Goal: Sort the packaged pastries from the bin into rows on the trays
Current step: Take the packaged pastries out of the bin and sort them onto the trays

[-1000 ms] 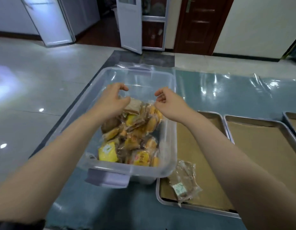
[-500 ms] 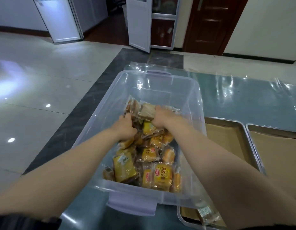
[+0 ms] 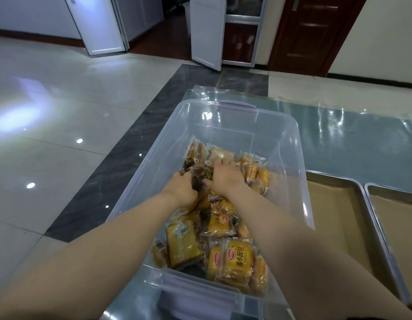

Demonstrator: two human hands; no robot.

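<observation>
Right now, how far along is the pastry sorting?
Barely started. Done: nothing shows in rows; the visible parts of the two trays are bare. In hand: both hands are down in the pile of packaged pastries, left hand gripping wrappers, right hand pressing on top. Left: nearly the whole bin.

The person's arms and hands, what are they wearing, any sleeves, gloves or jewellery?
Both forearms are bare up to the frame edge. The left hand and right hand show no gloves, rings or watch. A dark edge, perhaps a sleeve, shows at the bottom corners.
</observation>
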